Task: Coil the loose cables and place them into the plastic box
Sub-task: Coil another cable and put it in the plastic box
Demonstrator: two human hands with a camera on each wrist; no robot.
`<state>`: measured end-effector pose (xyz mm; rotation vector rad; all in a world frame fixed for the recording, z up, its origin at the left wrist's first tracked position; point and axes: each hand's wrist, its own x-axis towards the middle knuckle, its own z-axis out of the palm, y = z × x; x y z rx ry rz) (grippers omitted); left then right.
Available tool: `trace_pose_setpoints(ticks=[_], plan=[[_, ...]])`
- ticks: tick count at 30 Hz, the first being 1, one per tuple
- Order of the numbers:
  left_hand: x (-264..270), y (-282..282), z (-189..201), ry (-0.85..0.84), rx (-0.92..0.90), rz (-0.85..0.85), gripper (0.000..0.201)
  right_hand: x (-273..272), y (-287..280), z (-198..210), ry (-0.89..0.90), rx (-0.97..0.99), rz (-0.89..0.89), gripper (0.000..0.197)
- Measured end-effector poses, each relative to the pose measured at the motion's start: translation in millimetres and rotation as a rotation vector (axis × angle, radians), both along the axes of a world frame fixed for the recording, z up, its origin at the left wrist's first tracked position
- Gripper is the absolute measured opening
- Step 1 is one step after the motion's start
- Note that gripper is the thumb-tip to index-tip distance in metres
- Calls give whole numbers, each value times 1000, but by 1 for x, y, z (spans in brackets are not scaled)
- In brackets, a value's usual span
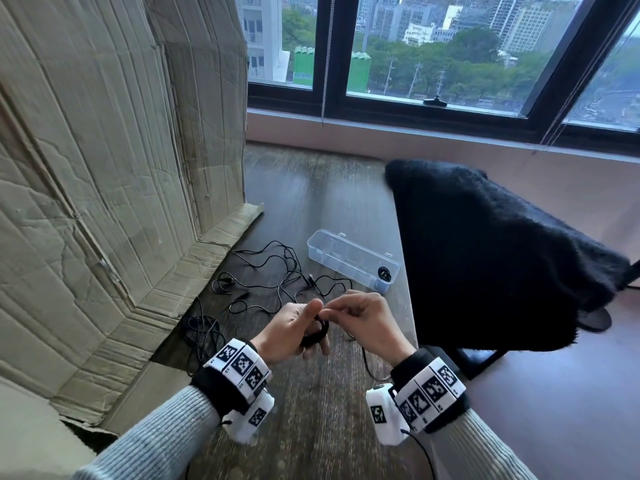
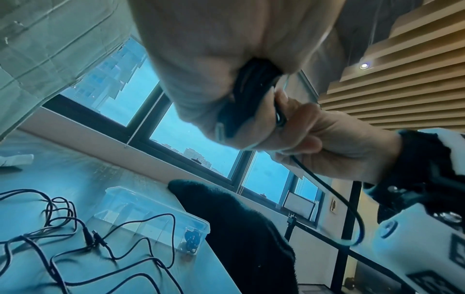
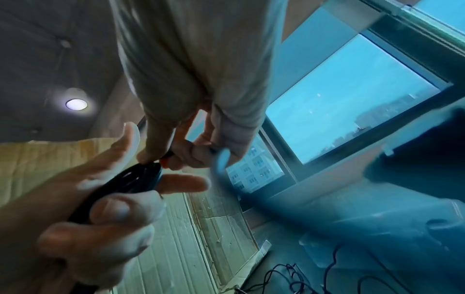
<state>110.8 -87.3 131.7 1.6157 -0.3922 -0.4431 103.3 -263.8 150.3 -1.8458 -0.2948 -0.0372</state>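
My left hand (image 1: pixel 294 327) grips a small coil of black cable (image 1: pixel 317 333) above the wooden table, its fingers (image 3: pixel 108 214) curled round the loops (image 3: pixel 141 179). My right hand (image 1: pixel 360 318) pinches the same cable beside the coil, fingertips (image 3: pixel 153 155) touching it. A loose tail of this cable (image 2: pixel 352 210) hangs below the right hand. The clear plastic box (image 1: pixel 332 249) lies open farther back, with one coiled cable (image 1: pixel 384 273) in its right end. Several loose black cables (image 1: pixel 270 271) sprawl to the left of the box.
Tall creased cardboard (image 1: pixel 104 168) stands along the left, its flap resting on the table. A chair draped in black fuzzy cloth (image 1: pixel 485 254) stands at the table's right edge. Another tangled black cable (image 1: pixel 202 332) lies by the cardboard. A window fills the back wall.
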Motion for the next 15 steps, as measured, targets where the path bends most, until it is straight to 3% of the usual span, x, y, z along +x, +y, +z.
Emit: trace_pose_setpoints(ticks=[2, 6, 12, 15], plan=[[1, 3, 0, 48, -120, 118, 97, 2, -5, -6, 51, 121, -12, 7], [10, 11, 0, 219, -328, 288, 109, -1, -12, -20, 89, 153, -63, 6], [5, 9, -3, 393, -16, 80, 107, -1, -3, -10, -45, 114, -98, 9], [-2, 7, 0, 419, 17, -62, 122, 1, 0, -1, -105, -8, -39, 8]])
